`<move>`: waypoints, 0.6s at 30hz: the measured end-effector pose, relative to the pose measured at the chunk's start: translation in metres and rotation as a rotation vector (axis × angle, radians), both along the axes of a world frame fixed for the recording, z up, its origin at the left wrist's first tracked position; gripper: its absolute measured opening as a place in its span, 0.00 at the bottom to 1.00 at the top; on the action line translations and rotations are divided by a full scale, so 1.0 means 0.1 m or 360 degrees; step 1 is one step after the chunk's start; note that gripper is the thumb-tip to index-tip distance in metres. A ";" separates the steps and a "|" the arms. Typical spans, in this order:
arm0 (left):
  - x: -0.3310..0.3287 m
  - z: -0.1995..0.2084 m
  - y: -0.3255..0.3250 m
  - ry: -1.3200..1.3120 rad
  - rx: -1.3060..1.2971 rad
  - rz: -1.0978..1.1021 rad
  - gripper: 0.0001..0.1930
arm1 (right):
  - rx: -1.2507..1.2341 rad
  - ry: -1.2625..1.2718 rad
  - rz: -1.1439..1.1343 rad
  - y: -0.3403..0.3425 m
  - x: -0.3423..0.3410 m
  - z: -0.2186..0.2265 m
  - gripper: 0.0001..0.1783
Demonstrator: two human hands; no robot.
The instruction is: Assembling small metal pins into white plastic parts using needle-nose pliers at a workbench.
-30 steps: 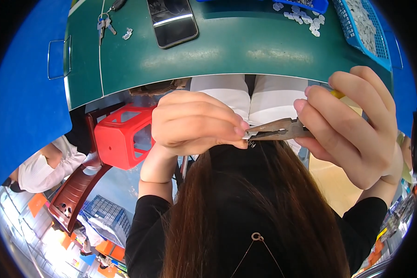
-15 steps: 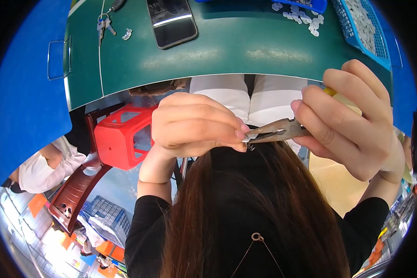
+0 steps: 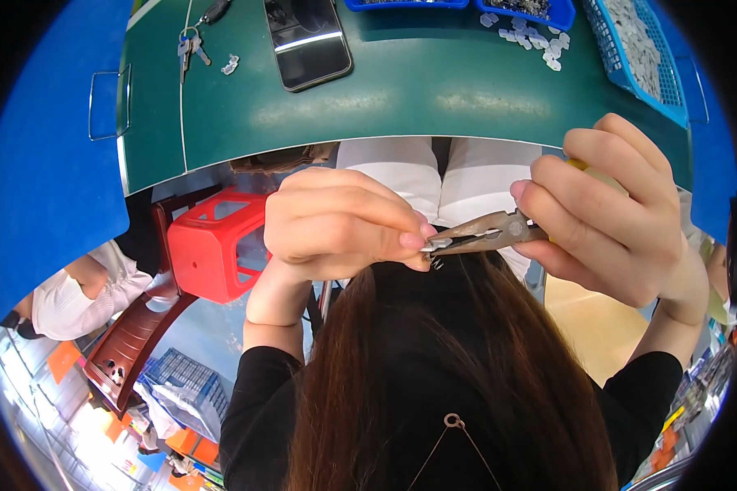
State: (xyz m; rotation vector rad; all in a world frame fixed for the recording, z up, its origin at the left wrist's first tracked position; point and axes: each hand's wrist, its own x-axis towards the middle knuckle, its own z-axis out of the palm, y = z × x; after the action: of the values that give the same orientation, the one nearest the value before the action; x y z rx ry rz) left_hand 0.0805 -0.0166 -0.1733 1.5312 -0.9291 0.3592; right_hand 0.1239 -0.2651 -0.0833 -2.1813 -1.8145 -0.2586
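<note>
- Head view: my left hand (image 3: 344, 217) pinches a small pale piece (image 3: 439, 245), on my side of the table's (image 3: 434, 90) near edge; my right hand (image 3: 606, 217) grasps pliers (image 3: 499, 231), jaws slightly parted at it.
- It seems mid-work: a coiled spring (image 3: 437, 263) shows just below; whether joined, I cannot tell.
- Loose clear pieces (image 3: 537, 40) and a filled basket (image 3: 614, 53) toward the surface's right edge lie untouched.

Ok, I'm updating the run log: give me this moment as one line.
left hand grip: small piece | right hand grip: pliers, tips at piece | spring: near tips | table: phone, keys
</note>
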 end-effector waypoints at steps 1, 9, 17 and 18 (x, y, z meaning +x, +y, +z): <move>-0.01 0.00 0.00 0.0001 0.0001 0.0004 0.12 | -0.0005 0.0017 -0.0011 0.01 -0.01 0.01 0.19; 0.00 0.02 0.00 0.0022 0.0028 -0.0081 0.11 | 0.0090 0.0152 -0.0020 0.00 -0.02 -0.06 0.20; -0.07 0.11 -0.04 0.0212 0.0037 0.0071 0.08 | 0.0165 0.0112 -0.0088 -0.04 0.02 -0.09 0.20; -0.11 0.11 -0.04 0.0321 0.0034 0.0109 0.09 | 0.0172 0.0110 -0.0099 -0.04 0.02 -0.08 0.20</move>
State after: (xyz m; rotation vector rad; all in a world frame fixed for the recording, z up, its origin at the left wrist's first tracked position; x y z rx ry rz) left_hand 0.0693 -0.0201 -0.1619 1.5893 -0.7259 0.2395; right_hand 0.1261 -0.2694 -0.0918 -2.1471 -1.6589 -0.2837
